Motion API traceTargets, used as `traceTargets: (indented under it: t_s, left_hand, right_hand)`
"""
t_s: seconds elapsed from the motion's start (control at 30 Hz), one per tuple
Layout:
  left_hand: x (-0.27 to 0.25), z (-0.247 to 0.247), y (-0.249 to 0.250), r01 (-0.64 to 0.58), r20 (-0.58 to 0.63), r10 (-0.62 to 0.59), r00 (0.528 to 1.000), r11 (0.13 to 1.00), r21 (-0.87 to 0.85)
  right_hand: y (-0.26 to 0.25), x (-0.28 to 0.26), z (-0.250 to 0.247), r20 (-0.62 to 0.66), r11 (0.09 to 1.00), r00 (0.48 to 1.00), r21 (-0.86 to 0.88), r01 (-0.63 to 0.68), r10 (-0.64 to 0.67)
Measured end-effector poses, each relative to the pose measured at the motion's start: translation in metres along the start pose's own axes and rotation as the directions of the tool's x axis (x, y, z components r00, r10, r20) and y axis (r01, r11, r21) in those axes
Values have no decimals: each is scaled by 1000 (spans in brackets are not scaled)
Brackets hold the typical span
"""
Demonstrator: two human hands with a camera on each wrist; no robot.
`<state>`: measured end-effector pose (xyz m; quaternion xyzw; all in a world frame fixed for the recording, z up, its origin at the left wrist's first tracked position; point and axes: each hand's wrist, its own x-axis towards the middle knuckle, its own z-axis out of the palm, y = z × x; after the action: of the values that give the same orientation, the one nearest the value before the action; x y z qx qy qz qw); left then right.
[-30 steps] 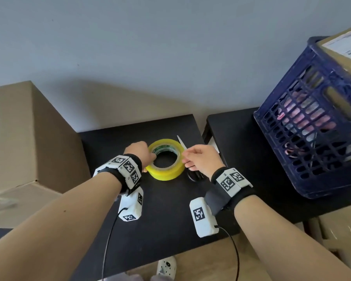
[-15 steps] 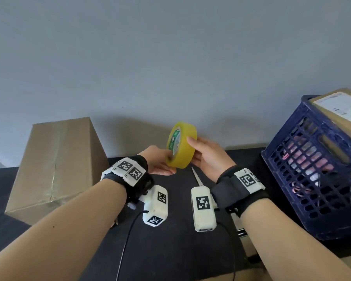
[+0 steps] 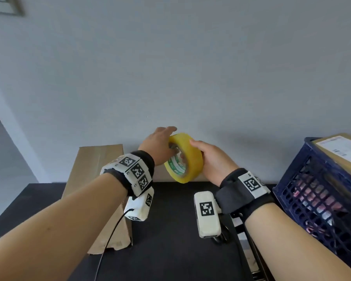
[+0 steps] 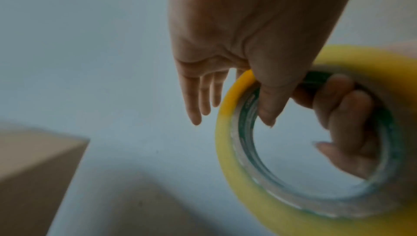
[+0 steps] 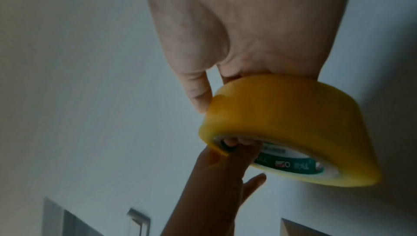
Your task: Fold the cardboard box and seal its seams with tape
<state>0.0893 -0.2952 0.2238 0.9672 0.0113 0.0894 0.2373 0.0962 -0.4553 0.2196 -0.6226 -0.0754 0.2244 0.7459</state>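
Note:
A yellow tape roll (image 3: 190, 159) with a green-printed core is held up in front of the wall, above the black table (image 3: 170, 240). My right hand (image 3: 210, 159) grips it, thumb on the outer face and fingers curled through the core (image 4: 343, 115). My left hand (image 3: 162, 146) pinches the roll's upper left rim, with its thumb (image 4: 268, 104) on the inner edge and the other fingers straight behind. The roll (image 5: 293, 123) fills the right wrist view. A brown cardboard box (image 3: 93, 169) stands on the table at the left, partly behind my left forearm.
A dark blue plastic crate (image 3: 322, 189) stands on the table at the right, with a labelled cardboard parcel (image 3: 340, 147) on top. A grey wall (image 3: 170, 78) rises close behind the table. Black strips lie on the table by my right wrist.
Both hands lifted the tape roll off the table and raised it in front of the wall. The roll turned, and my right fingers went through its core. The view tilted upward.

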Motion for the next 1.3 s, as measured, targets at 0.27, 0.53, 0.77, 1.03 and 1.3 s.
traceTargets:
  t_s: [0.27,0.53,0.77,1.03,1.3]
  left_hand:
    - [-10,-32,-4,-1,-96,10,995,995,95]
    - [-12,-36,-3,-8,-120,21,993,994,110]
    - [-10,-37,2,22,-89,-12,996,993,117]
    - [-6,-34,4,53,-75,-42,996,988,146]
    - [-3,-31,6,92,-105,-71,992,972,216]
  right_hand:
    - [-8,-4,15,245,998,970,-60,20,-5]
    - [-10,-6,20,218,999,976,-35,37,-28]
    - [-12,-5,19,191,1000,982,15,0,-3]
    - [-11,-7,16,174,1000,985,11,17,-19]
    - [-19,0,13,-8,998,999,-49,41,-41]
